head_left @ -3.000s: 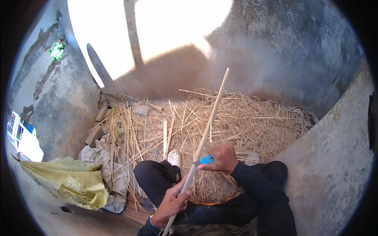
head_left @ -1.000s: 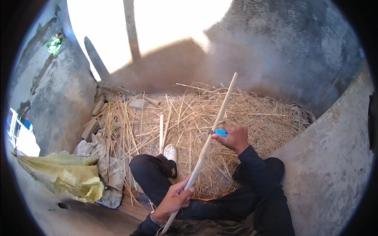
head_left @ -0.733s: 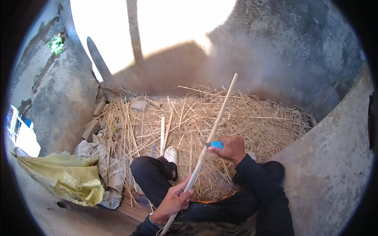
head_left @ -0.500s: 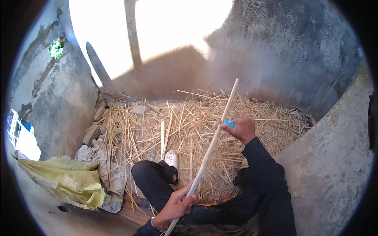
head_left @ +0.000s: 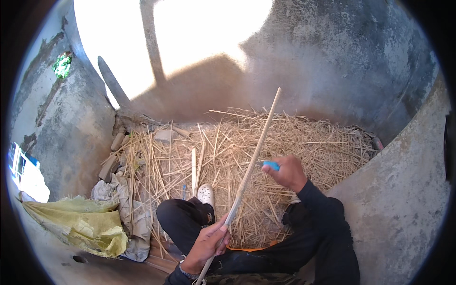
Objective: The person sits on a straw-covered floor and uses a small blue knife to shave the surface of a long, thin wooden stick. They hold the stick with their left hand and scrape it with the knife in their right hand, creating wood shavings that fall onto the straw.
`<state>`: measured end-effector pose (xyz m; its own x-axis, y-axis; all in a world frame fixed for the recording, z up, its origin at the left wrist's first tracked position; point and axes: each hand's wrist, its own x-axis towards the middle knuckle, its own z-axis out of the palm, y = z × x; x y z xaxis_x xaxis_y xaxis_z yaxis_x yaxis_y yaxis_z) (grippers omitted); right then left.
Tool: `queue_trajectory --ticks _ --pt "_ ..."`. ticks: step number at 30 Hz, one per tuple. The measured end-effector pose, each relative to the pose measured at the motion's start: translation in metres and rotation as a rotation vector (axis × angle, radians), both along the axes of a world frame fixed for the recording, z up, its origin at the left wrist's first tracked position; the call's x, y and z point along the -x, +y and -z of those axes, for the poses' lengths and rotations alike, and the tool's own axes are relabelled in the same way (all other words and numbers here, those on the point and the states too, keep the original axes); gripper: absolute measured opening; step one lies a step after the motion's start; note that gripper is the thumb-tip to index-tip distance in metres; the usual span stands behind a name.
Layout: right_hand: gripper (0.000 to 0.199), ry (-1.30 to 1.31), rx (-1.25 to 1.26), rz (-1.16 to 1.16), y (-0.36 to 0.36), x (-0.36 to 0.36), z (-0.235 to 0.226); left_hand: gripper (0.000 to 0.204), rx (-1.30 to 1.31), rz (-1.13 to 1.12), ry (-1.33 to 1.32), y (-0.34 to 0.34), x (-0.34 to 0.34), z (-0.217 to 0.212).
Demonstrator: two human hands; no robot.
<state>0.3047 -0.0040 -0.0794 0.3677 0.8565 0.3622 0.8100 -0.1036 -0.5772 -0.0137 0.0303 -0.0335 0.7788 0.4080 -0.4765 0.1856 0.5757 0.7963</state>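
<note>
My left hand point(head_left: 207, 244) is wrapped round the lower part of a long pale wooden stick point(head_left: 251, 166), which slants up and away to the right. In my right hand point(head_left: 289, 173) is a small knife with a blue handle point(head_left: 271, 165). Its short blade points left at the stick's middle, close to the edge; whether it touches is hard to tell. Below the stick, shavings and split strips point(head_left: 266, 223) cover the floor between my legs.
Grey concrete walls point(head_left: 332, 57) close in around me, with bright sunlight on the far one. A torn yellow sack point(head_left: 76, 221) lies over the left ledge beside crumpled pale cloth point(head_left: 137, 232). Bricks point(head_left: 165, 136) and long strips point(head_left: 194, 166) lie at the far left. A white clog point(head_left: 205, 194) covers my left foot.
My right hand has moved down along the stick with the knife, drawing it nearer to me. The left hand keeps its grip, and the stick's far end has shifted slightly left.
</note>
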Motion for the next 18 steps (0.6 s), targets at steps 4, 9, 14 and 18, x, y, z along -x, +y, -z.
queue_trajectory --ticks 4,9,14,18 --pt "0.072 -0.241 0.004 -0.139 -0.009 0.045 -0.005 0.05 -0.101 0.025 -0.009 -0.002 -0.001 -0.002" --pt "0.074 -0.377 -0.166 -0.145 0.002 0.04 -0.004 0.05 -0.209 0.042 0.017 -0.004 -0.004 -0.008" --pt "0.073 -0.42 -0.162 0.056 0.007 0.014 0.0 0.05 -0.204 0.035 0.0 -0.006 -0.002 -0.004" --pt "0.073 -0.372 -0.133 0.042 0.005 0.008 0.007 0.051 -0.218 0.052 -0.004 -0.008 -0.003 -0.003"
